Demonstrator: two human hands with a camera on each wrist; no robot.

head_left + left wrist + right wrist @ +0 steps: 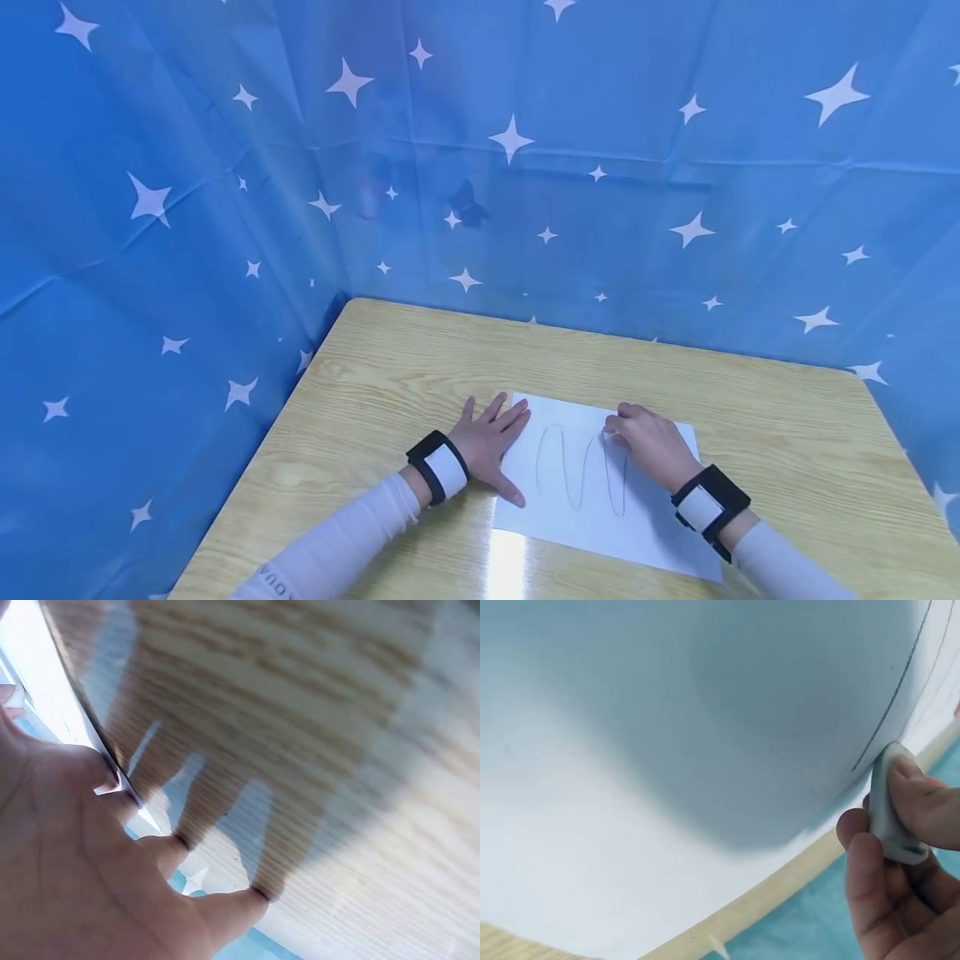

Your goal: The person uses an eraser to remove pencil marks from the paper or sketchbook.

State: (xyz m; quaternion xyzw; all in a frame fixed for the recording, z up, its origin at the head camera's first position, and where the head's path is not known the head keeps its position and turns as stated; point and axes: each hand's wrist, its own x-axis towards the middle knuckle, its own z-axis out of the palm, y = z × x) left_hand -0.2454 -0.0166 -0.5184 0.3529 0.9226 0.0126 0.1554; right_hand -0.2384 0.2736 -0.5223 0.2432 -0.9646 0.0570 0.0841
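A white sheet of paper (600, 537) lies on the wooden table, with a thin wavy pencil line (891, 701) drawn across it. My left hand (487, 442) rests with spread fingers over the paper's left edge, the thumb on the sheet. In the left wrist view its fingertips (264, 895) meet the wood. My right hand (654, 443) pinches a small white eraser (889, 806) between thumb and fingers. The eraser's tip is on the paper, right near one end of the line. From the head view the eraser is mostly hidden by the fingers.
The light wood table (390, 358) stretches around the sheet on all sides. Blue cloth (600, 200) with white stars hangs behind the table and at its left. A bright light reflection shows on the wood below the paper.
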